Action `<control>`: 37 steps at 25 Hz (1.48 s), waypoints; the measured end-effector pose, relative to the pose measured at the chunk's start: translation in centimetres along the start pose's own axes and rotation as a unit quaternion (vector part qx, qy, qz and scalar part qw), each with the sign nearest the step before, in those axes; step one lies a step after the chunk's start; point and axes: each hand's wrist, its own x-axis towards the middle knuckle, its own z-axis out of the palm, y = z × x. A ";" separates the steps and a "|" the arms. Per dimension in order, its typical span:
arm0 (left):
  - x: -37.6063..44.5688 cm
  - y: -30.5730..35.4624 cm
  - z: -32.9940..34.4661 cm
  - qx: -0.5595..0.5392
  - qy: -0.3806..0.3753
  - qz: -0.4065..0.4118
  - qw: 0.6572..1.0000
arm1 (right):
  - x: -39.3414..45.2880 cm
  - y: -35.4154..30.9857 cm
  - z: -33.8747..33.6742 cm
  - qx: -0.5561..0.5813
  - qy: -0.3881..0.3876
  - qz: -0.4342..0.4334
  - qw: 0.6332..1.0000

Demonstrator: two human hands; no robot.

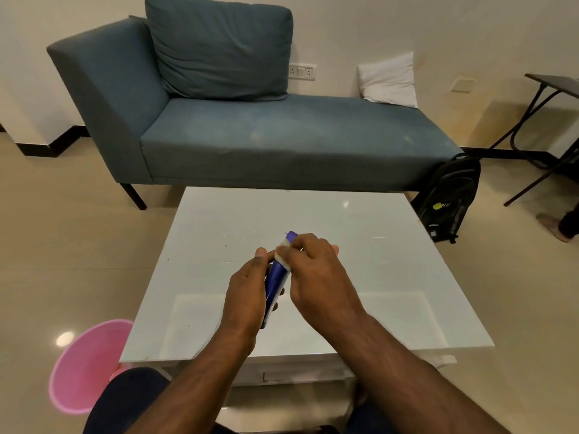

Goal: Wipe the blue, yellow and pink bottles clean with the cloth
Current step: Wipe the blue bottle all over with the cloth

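Pink bin (84, 368) on floor at 8 o'clock of table (407, 308). Left hand (247, 292) grips blue bottle (275, 283) low on its body, held above table ctr. Bottle tilts toward 1 o'clock. Right hand (313, 277) pinches white cloth (283, 256) vs bottle's upper part.

Teal chaise sofa (250, 130) against cream wall (360, 26), glossy beige floor (62, 245).
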 end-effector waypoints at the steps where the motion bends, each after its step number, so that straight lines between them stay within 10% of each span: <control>1: -0.1 -0.2 0.0 0.006 0.001 0.000 1.000 | 0.3 0.6 0.0 0.046 0.018 0.033 0.998; 37: 1.1 0.6 -1.8 -0.223 -0.067 -0.163 0.959 | 0.2 -0.7 0.3 0.154 0.030 0.062 0.986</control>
